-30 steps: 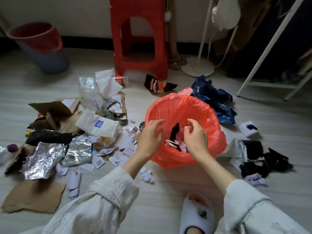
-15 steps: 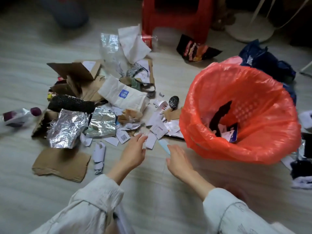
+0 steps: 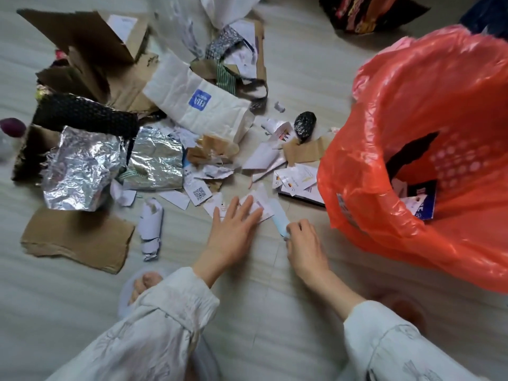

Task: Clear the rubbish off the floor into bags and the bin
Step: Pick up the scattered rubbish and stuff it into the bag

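Scraps (image 3: 248,204) of paper lie on the floor (image 3: 275,312) beside the red bag (image 3: 412,188): my left hand (image 3: 233,229) presses flat on them, my right hand (image 3: 302,243) pinches a pale strip (image 3: 279,218); gathering step, next lifting into the bag.

Single head view, looking steeply down, close over littered floor (image 3: 275,312); orange bag (image 3: 412,188) at right edge.

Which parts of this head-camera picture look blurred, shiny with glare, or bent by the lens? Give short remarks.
Head view: soft motion blur overall, worst at the top edge around the snack wrapper; glare flashes off the crumpled foil; the wide lens bulges the orange bag and stretches the sleeves; light is dim and even, with faint shadows under the left hand.
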`<state>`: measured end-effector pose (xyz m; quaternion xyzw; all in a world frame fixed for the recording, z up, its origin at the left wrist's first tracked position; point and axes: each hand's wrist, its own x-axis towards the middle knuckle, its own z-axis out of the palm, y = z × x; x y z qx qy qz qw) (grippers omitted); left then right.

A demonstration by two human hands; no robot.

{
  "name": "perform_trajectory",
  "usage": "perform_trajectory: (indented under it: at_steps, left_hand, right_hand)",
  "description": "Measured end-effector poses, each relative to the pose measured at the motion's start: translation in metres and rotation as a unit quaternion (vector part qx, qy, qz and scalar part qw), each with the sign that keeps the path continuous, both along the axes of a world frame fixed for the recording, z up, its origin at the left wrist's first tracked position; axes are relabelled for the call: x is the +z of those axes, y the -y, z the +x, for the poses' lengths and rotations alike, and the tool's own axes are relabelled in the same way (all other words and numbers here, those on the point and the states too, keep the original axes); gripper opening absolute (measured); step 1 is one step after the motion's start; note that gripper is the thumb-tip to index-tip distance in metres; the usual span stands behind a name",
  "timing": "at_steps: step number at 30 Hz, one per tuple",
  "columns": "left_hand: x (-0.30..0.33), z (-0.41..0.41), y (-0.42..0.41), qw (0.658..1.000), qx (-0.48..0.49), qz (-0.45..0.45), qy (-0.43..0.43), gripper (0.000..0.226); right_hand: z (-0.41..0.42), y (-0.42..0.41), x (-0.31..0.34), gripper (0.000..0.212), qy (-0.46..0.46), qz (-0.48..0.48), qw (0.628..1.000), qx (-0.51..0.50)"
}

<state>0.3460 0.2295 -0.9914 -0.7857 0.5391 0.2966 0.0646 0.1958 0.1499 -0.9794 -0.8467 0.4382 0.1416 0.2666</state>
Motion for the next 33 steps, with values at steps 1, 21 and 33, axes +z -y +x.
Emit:
perform_trajectory:
  at_steps: [1, 21, 33]
  left_hand:
    - [0.0, -0.002, -0.012, 0.999, 0.012, -0.032, -0.004, 0.042]
    - [0.008, -0.013, -0.019, 0.914, 0.388, -0.065, -0.099, 0.052]
    - [0.061, 0.0, -0.037, 0.934, 0.309, -0.18, -0.03, 0.016]
  right_hand:
    - [0.003, 0.0, 0.002, 0.02, 0.03, -0.002, 0.999, -0.017]
    - [0.044, 0.003, 0.0, 0.051, -0.038, 0.053, 0.991, -0.121]
    - [0.043, -0.006, 0.06, 0.021, 0.021, 0.032, 0.993, -0.109]
